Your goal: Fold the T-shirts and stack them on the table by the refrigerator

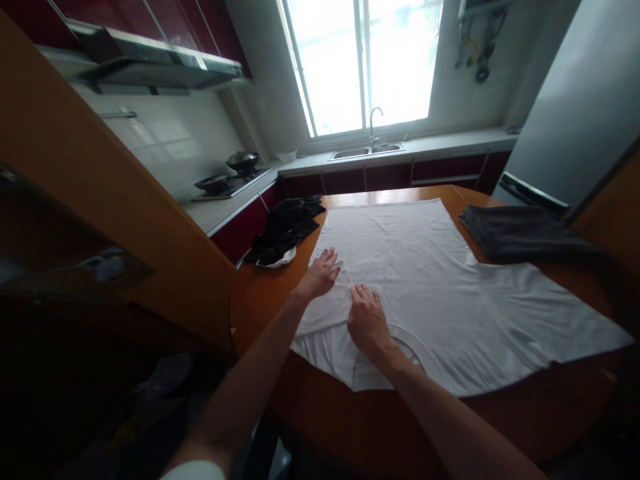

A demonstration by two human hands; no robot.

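Observation:
A white T-shirt point(425, 287) lies spread over the wooden table, its neckline toward me and its hem at the far side. The right-hand sleeve stretches out flat, while the left side is folded inward over the body. My left hand point(320, 276) rests on the folded left edge, fingers stretched out and apart. Close to the collar, my right hand point(369, 321) presses on the folded layer with its fingers pointing forward on the cloth; its thumb is hidden. Both hands touch the shirt without a visible grip on it.
Dark crumpled clothes point(287, 227) lie at the table's left edge, with a bit of white cloth underneath. A folded dark grey garment point(525, 232) sits on the right. Beyond the wooden table point(390, 196) are a sink point(367, 152), a stove point(233, 185) and a fridge point(575, 113).

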